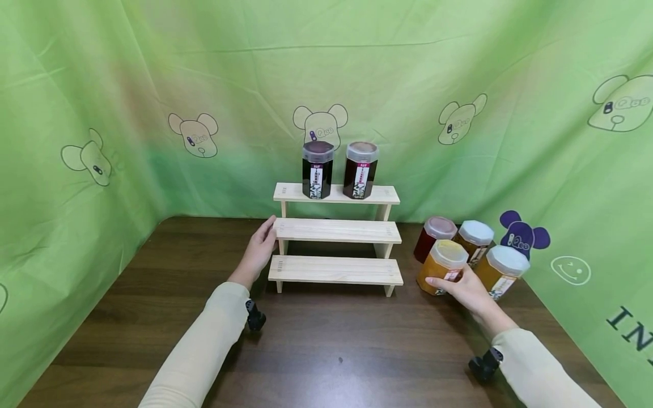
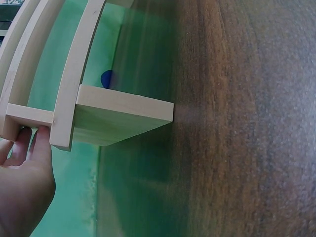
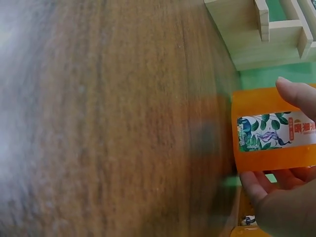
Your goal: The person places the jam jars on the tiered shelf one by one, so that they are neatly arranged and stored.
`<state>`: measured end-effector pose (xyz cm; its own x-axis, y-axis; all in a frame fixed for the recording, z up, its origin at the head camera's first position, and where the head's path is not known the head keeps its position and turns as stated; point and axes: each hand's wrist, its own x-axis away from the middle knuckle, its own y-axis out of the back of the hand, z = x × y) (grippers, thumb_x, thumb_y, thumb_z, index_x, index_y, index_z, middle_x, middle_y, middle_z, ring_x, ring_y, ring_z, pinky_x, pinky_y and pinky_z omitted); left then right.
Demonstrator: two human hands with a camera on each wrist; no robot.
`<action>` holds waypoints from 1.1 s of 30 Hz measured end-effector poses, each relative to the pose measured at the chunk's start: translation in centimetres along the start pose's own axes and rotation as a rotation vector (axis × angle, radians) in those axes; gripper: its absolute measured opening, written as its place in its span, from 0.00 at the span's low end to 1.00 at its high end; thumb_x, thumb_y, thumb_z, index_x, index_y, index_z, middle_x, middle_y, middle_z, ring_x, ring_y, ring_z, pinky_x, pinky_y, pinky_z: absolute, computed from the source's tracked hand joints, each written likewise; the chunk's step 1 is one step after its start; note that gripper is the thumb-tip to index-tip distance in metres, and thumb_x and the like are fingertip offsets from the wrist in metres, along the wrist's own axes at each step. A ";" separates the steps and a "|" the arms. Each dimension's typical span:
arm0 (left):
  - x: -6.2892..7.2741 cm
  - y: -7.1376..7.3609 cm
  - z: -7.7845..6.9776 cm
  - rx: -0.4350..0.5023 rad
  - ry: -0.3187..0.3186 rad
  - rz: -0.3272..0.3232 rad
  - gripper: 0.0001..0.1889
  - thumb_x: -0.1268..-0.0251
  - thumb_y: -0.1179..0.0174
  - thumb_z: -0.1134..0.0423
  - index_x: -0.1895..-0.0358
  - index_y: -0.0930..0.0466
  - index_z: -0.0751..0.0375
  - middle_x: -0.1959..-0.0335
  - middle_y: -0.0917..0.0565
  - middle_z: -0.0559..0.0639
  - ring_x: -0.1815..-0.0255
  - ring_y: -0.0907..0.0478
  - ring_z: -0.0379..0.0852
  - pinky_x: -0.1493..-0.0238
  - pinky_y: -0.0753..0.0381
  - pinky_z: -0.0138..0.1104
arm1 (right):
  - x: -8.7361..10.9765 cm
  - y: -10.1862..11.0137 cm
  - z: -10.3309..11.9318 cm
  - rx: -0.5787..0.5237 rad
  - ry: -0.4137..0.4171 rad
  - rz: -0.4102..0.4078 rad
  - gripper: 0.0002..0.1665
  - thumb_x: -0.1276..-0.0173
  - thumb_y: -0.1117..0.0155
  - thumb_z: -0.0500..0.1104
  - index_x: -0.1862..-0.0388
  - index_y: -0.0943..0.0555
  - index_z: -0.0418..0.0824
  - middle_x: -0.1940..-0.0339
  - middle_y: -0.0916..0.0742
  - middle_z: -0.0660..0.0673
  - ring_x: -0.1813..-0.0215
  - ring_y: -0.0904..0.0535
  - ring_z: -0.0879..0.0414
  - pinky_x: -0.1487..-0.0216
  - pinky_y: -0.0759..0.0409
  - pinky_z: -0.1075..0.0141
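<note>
Right hand (image 1: 470, 292): thumb and fingers pinch orange jar (image 1: 439, 267), right of frame, by its sides, presumably for secure grip. Left hand (image 1: 257, 252): fingers extended, touching rack (image 1: 336, 230) mid-frame, presumably steadying it.

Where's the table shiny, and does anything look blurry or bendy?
Head view: pale glare on the table at bottom middle; left wrist view: whitish shine at right, the wooden rack looks bowed; right wrist view: whitish shine at left, the table's grain looks blurry.
</note>
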<state>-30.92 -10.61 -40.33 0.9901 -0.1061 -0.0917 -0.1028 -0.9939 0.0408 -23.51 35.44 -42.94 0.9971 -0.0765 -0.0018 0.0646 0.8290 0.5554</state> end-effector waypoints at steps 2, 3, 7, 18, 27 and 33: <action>-0.1 0.0 0.3 -0.002 -0.008 -0.009 0.27 0.16 0.61 0.61 0.19 0.50 0.59 0.20 0.47 0.59 0.23 0.44 0.55 0.26 0.38 0.49 | 0.1 0.1 0.2 -0.017 0.010 0.002 0.51 0.34 0.27 0.52 0.26 0.44 0.30 0.34 0.28 0.30 0.37 0.32 0.44 0.37 0.29 0.56; -0.2 0.0 0.5 -0.004 -0.012 -0.014 0.27 0.16 0.60 0.61 0.19 0.50 0.59 0.20 0.46 0.59 0.23 0.44 0.55 0.27 0.38 0.49 | 0.2 0.1 0.4 -0.024 0.015 0.004 0.52 0.34 0.27 0.52 0.25 0.45 0.30 0.32 0.29 0.29 0.36 0.33 0.42 0.34 0.31 0.51; -0.2 -0.1 0.8 -0.016 -0.029 -0.025 0.27 0.15 0.60 0.61 0.19 0.49 0.59 0.21 0.45 0.59 0.23 0.43 0.55 0.27 0.38 0.49 | 0.4 0.5 1.1 -0.041 0.038 -0.002 0.54 0.34 0.27 0.52 0.23 0.47 0.31 0.29 0.31 0.28 0.31 0.36 0.36 0.29 0.38 0.38; 0.4 -0.1 -0.1 -0.010 -0.021 -0.006 0.28 0.16 0.61 0.62 0.19 0.51 0.61 0.20 0.47 0.61 0.23 0.45 0.56 0.26 0.39 0.49 | 1.0 1.3 2.8 0.044 0.142 -0.103 0.52 0.35 0.26 0.53 0.24 0.43 0.34 0.33 0.27 0.30 0.34 0.31 0.37 0.37 0.27 0.48; -0.1 -0.1 0.7 -0.020 -0.038 -0.023 0.27 0.16 0.61 0.63 0.19 0.50 0.61 0.21 0.46 0.61 0.24 0.43 0.57 0.27 0.37 0.51 | 1.4 1.2 5.0 0.077 0.196 -0.183 0.50 0.36 0.26 0.56 0.27 0.39 0.35 0.38 0.24 0.32 0.43 0.26 0.42 0.57 0.26 0.78; -0.1 -0.1 0.8 -0.010 -0.049 -0.021 0.27 0.16 0.61 0.63 0.19 0.50 0.61 0.21 0.46 0.62 0.24 0.43 0.58 0.27 0.38 0.52 | 1.4 0.7 6.4 0.038 0.237 -0.191 0.48 0.35 0.26 0.52 0.26 0.40 0.36 0.39 0.25 0.35 0.46 0.27 0.50 0.58 0.24 0.79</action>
<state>-31.07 -10.53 -41.11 0.9862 -0.0864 -0.1411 -0.0804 -0.9956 0.0482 -22.34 32.37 -37.21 0.9493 -0.0938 -0.3001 0.2543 0.7903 0.5575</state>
